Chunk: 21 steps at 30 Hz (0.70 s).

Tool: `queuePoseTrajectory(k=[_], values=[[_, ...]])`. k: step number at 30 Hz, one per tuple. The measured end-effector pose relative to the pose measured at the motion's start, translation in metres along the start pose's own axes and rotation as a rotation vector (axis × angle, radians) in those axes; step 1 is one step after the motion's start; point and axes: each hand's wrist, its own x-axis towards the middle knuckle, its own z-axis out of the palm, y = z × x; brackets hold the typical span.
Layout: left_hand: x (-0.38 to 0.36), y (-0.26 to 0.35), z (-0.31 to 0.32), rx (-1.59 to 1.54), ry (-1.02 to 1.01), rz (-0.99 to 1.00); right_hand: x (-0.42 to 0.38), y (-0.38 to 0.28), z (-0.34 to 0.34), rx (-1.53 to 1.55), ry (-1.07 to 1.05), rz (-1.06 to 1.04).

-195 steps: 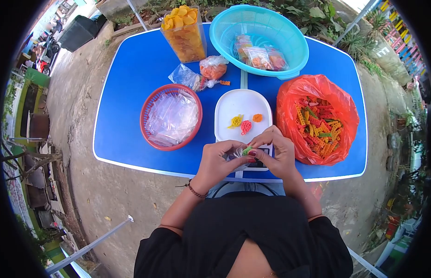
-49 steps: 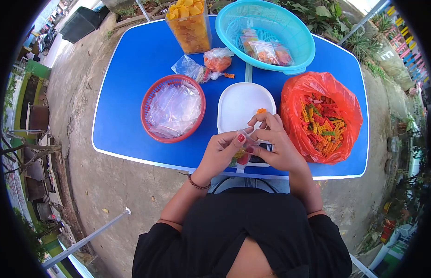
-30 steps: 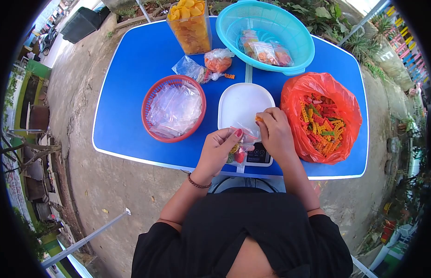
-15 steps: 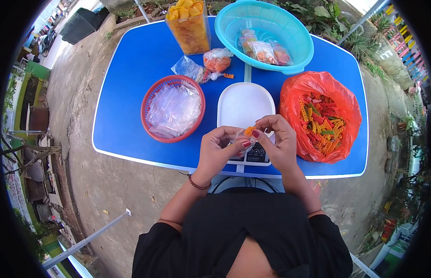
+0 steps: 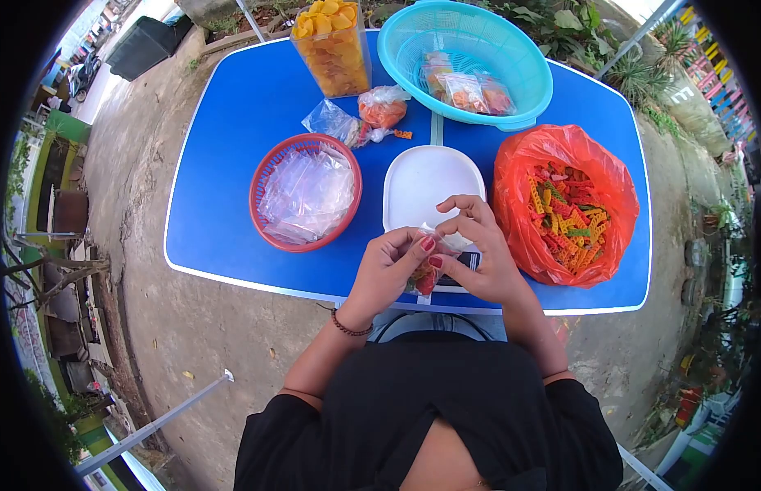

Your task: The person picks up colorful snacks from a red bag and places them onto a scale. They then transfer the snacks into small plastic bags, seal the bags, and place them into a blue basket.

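My left hand (image 5: 394,266) pinches the top of a small clear plastic bag (image 5: 425,277) with red and orange pieces inside. My right hand (image 5: 478,258) is at the bag's right side, its thumb against the plastic and its other fingers curled above. Both hands are over the front part of a white scale (image 5: 433,184), partly hiding its display. To the right stands an open red plastic bag (image 5: 523,188) of red, yellow and green lattice snacks (image 5: 572,225). A red basket (image 5: 255,196) of clear bags (image 5: 311,192) sits to the left.
On the blue table (image 5: 208,164) are a tall container of yellow chips (image 5: 335,61), a turquoise basket (image 5: 532,90) holding filled bags (image 5: 466,92), and a knotted bag of orange food (image 5: 383,108) beside a crumpled clear bag (image 5: 331,121).
The orange piece between my fingers has gone from view at the bag's mouth. The bag's red contents show more below my fingers, and my right fingers have lifted and spread slightly.
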Motion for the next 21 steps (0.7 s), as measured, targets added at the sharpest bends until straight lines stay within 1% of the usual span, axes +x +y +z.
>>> queuePoseTrajectory(k=[1,3,4,6,7,10,12,13,15,16,18,21], values=[[0.000,-0.002,-0.001,0.023,0.019,0.012,0.000,-0.001,0.000,-0.003,-0.021,0.020],[0.002,-0.006,-0.002,0.070,0.055,0.036,-0.001,0.004,-0.001,-0.024,-0.064,-0.022],[0.001,-0.004,-0.004,0.067,0.011,0.011,-0.001,0.008,-0.001,-0.035,-0.086,-0.042],[-0.001,0.001,-0.007,0.058,-0.080,-0.038,-0.003,0.018,0.001,0.042,-0.014,-0.054],[-0.001,0.002,-0.006,0.074,-0.078,-0.006,-0.003,0.020,0.002,0.081,0.022,-0.061],[-0.003,0.003,-0.002,0.099,-0.041,0.078,-0.008,0.016,0.009,0.376,0.231,0.130],[-0.002,0.002,-0.001,0.090,0.015,0.122,-0.011,0.021,0.004,0.382,0.147,0.198],[-0.001,0.001,-0.002,0.116,-0.009,0.146,-0.013,0.023,0.002,0.384,0.106,0.233],[-0.002,-0.001,-0.001,0.168,-0.055,0.191,-0.014,0.021,0.003,0.534,0.121,0.248],[-0.003,0.000,0.001,0.166,-0.039,0.176,-0.014,0.020,0.003,0.610,0.127,0.256],[-0.006,0.005,0.007,0.162,-0.007,0.148,-0.014,0.019,0.001,0.494,0.161,0.156],[-0.002,-0.008,0.003,0.062,0.007,0.275,-0.014,0.013,-0.002,0.323,0.201,0.053]])
